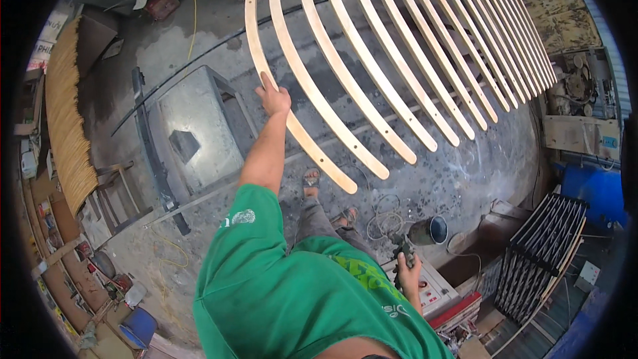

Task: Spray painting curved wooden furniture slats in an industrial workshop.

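Note:
At the left end of a long row of pale, curved wooden slats, my left hand (274, 100) grips the nearest slat (304, 141) around its middle. Each slat has small dark holes near its ends; the neighbouring slat (319, 103) lies a short gap to the right. Low at my right side, my right hand (408, 274) is closed around a dark hand tool (401, 252) that looks like a spray gun. My palm and fingers hide part of it.
Under the slats runs a dark bar (219, 50). A metal-topped table (199, 133) stands left. By my feet are a coiled hose (385, 223) and a dark bucket (428, 231). A stack of black metal frames (535, 252) and a blue barrel (588, 193) stand right.

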